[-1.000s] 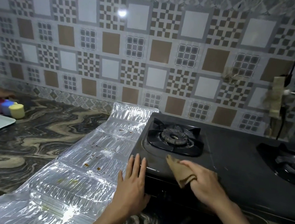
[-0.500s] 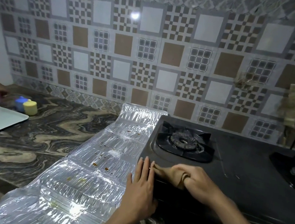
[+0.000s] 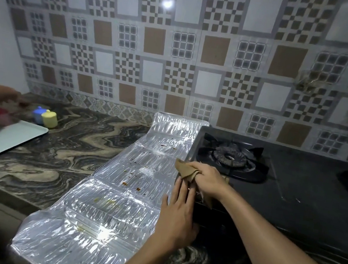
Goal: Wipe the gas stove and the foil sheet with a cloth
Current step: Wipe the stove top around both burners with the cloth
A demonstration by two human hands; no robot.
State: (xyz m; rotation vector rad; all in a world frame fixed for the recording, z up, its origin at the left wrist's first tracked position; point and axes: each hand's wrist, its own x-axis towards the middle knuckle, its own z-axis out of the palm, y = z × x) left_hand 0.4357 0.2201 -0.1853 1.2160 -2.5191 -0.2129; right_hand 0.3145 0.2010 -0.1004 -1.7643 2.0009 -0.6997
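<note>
Leftward goes our right hand (image 3: 207, 179), brown cloth (image 3: 185, 169) bunched in its fingers, reaching the stove (image 3: 308, 191) edge beside the foil sheet (image 3: 120, 191). Our left hand (image 3: 177, 218) lies flat, fingers together, steadying. Foil looks next; crumbs remain.

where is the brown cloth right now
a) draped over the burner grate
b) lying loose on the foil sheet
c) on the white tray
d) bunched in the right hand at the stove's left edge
d: the right hand grips the brown cloth at the left edge of the gas stove, with the left hand flat beside it by the foil sheet.
</note>
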